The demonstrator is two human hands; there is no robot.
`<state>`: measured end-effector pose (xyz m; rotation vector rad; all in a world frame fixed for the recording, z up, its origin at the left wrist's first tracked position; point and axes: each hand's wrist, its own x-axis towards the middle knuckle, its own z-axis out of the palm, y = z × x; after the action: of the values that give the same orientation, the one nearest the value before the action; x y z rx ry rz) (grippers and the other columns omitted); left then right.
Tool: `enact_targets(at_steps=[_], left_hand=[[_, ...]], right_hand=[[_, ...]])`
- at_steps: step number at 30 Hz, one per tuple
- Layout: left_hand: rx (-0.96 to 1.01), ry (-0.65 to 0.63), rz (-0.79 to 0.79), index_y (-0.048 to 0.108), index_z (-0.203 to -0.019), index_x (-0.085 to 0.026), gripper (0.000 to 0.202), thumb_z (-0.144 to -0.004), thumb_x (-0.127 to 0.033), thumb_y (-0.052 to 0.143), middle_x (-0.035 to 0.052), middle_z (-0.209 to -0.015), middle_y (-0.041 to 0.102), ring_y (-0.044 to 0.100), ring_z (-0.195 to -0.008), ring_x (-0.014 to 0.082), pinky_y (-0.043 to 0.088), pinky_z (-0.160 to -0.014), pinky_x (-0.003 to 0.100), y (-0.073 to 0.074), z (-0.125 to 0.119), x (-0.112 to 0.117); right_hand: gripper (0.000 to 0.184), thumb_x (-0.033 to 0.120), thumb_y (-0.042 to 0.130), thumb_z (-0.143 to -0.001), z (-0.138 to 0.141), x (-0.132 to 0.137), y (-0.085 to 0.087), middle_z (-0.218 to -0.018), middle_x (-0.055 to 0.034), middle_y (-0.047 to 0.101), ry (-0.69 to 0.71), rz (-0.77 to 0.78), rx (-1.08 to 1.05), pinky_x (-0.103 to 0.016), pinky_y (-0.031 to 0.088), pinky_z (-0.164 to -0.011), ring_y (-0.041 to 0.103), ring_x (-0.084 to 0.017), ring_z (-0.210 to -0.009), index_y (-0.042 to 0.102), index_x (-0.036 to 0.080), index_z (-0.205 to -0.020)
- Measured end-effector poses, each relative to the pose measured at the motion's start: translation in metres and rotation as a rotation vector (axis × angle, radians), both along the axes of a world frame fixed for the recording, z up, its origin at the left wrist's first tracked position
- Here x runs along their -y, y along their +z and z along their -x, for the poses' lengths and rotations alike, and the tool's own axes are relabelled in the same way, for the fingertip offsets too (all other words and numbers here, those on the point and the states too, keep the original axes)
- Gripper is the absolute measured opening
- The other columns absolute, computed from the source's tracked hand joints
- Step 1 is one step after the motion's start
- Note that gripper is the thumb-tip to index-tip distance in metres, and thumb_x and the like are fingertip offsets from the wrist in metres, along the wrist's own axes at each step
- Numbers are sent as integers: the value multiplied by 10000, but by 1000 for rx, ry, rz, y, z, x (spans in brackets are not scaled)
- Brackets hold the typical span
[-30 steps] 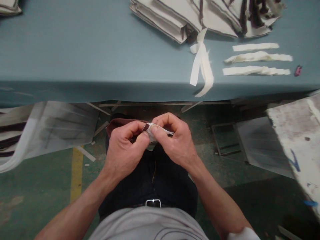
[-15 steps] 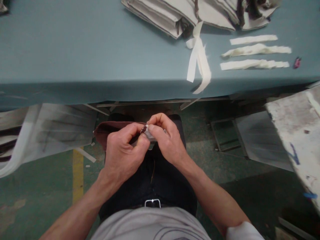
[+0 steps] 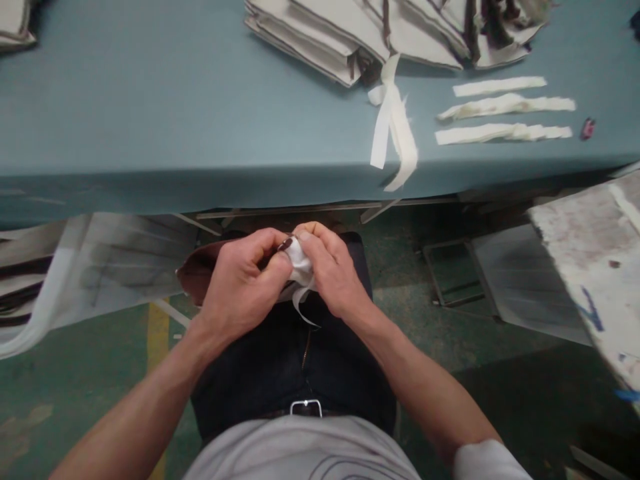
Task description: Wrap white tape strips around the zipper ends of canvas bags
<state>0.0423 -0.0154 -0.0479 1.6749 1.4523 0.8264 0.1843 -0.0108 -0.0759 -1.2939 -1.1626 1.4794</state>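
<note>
Over my lap, both hands meet on a small white cloth piece [image 3: 301, 268] that joins a dark brown fabric strip [image 3: 196, 275]. My left hand [image 3: 240, 285] is closed, its thumb pressing the white piece, and the brown strip runs out to the left from under it. My right hand [image 3: 333, 270] is closed too, pinching the same white piece from the right. A thin white tail [image 3: 299, 308] curls down below the fingers. Most of the white piece is hidden between the fingers.
A blue-grey table [image 3: 175, 133] runs across in front of me. On it lie a stack of cream fabric panels [image 3: 380, 33], a hanging white ribbon [image 3: 393, 127], three cream strips [image 3: 503, 107] and a small pink object [image 3: 587, 127]. Clear plastic bags [image 3: 100, 267] hang under the table.
Both hands have shifted slightly left and up. The white piece is more bunched between the fingers, a thin tail now hangs below, and more of the brown strip shows at the left.
</note>
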Motion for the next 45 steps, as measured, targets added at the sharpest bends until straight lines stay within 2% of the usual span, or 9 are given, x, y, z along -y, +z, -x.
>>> enact_targets(at_steps=[6, 9, 12, 16, 19, 25, 35, 41, 45], left_hand=[[127, -256, 224, 758, -794, -161, 213, -803, -195, 547, -14, -751, 729, 584, -599, 115, 414, -506, 180, 27, 28, -18], [80, -360, 253, 758, -810, -159, 214, -827, -186, 546, -26, -733, 706, 580, -583, 101, 401, -486, 160, 44, 30, -25], [43, -439, 223, 750, -824, -167, 207, -840, -178, 544, -43, -666, 654, 547, -559, 93, 395, -475, 157, 59, 27, -27], [27, -447, 155, 710, -826, -183, 130, -859, -201, 585, -63, -633, 613, 501, -530, 80, 370, -453, 159, 70, 27, -23], [15, -441, 124, 671, -834, -194, 93, -879, -208, 591, -66, -663, 649, 532, -541, 81, 385, -465, 164, 69, 28, -18], [-49, -335, -38, 604, -846, -204, 60, -843, -151, 577, -73, -697, 665, 570, -574, 88, 413, -510, 184, 58, 25, -10], [-86, -269, -322, 607, -949, -200, 187, -845, -70, 523, -64, -708, 636, 552, -536, 89, 426, -515, 219, 35, 19, 1], [-45, -351, -628, 605, -1056, -231, 276, -870, -41, 532, -4, -779, 690, 591, -548, 127, 469, -522, 261, 14, 24, -1], [-63, -487, -624, 607, -980, -243, 233, -894, -69, 476, 6, -679, 630, 567, -521, 151, 426, -477, 281, 5, 30, -8]], right_hand=[[288, 475, 587, -994, -34, -6, 8, -955, -32, 765, 83, -121, -34, -304, 563, -837, 713, -171, -893, 688, 207, -1022], [305, 469, 596, -1013, -44, -13, 26, -1156, -70, 778, 125, -318, -10, -362, 554, -994, 720, -205, -1094, 665, 213, -1165], [331, 424, 631, -989, -46, -22, 48, -1279, -91, 735, 307, -482, 83, -386, 520, -1057, 677, -231, -1210, 627, 215, -1246], [231, 382, 665, -907, -45, -35, 64, -987, -53, 733, 520, -683, 320, -362, 501, -884, 668, -205, -917, 665, 187, -1031], [184, 354, 632, -864, -45, -41, 68, -716, 21, 574, 594, -753, 457, -316, 402, -726, 517, -145, -694, 597, 191, -787], [251, 288, 604, -871, -44, -39, 74, -603, 69, 406, 666, -587, 480, -271, 249, -564, 368, -86, -557, 487, 202, -666], [198, 219, 592, -848, -41, -32, 61, -629, 70, 403, 623, -306, 223, -240, 270, -545, 363, -84, -581, 510, 194, -670], [178, 246, 592, -842, -28, -11, 50, -635, 69, 422, 431, -158, -75, -245, 319, -569, 368, -95, -588, 533, 195, -683], [193, 296, 606, -845, -25, -2, 42, -628, 64, 435, 388, -36, -180, -247, 295, -538, 353, -94, -559, 550, 191, -693]])
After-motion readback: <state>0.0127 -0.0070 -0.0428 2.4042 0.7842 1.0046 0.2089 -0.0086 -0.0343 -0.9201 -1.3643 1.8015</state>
